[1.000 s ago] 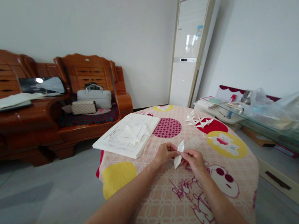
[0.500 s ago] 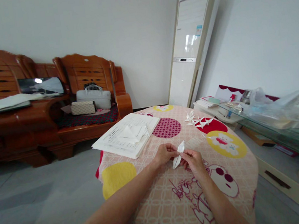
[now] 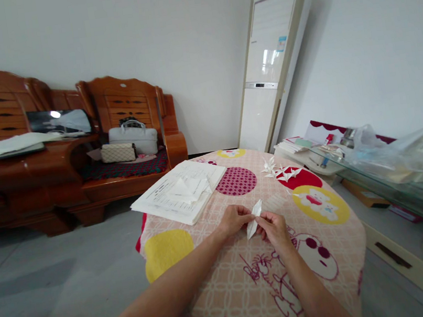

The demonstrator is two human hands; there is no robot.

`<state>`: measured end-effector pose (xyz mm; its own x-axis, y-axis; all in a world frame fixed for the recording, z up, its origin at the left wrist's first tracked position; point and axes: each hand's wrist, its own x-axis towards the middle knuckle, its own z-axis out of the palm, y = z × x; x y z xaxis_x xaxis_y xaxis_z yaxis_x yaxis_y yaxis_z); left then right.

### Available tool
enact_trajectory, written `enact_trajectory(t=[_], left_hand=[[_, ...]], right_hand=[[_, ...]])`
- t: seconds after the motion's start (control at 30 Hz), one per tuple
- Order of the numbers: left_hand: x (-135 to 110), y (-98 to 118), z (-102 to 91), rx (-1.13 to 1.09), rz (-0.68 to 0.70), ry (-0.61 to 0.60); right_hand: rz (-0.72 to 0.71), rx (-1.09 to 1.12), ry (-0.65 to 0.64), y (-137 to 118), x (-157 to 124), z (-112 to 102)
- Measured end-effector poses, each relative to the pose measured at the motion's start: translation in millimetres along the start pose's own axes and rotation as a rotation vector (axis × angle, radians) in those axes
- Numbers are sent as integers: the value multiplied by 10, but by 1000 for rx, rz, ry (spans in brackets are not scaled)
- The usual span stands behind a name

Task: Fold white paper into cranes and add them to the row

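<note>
A narrow, diamond-shaped piece of folded white paper is held between my two hands above the cloth-covered round table. My left hand pinches its left edge, fingers closed. On the opposite edge my right hand grips it between thumb and fingers, with some fingertips hidden behind it. Several white folded paper cranes stand beyond my hands on the table's far right. To the left lies a thick stack of printed paper, with loose white paper pieces on top.
A glass-topped stand with plastic bags and clutter is close on the right. Behind the table rises a tall white air conditioner. Wooden seats line the left wall, holding a grey handbag and a quilted purse.
The folded paper has turned very slightly in my fingers, its lower tip shifting a little right. Both hands keep their hold, nearly still.
</note>
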<state>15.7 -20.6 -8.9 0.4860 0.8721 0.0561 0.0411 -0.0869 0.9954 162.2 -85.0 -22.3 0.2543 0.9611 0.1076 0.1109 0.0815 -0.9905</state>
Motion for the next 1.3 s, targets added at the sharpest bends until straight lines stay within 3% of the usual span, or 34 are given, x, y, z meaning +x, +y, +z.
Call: enact_trajectory(t=[0.1,0.3,0.43,0.8,1.3], left_hand=[[12,-2,2,46,25,17],[2,29,2,-142,-31,-66],[-2,38,0,-156,-56,-50],[17,-8,13,94,63,67],[-9,18,15,228,122,39]], right_hand=[[1,8,-5,-9,-6,9],[-11,150,-67,-19,-6,10],[-5,177,-82,-43,-14,6],[-1,140,-82,-64,-29,15],[-12,66,-55,-58,-35,18]])
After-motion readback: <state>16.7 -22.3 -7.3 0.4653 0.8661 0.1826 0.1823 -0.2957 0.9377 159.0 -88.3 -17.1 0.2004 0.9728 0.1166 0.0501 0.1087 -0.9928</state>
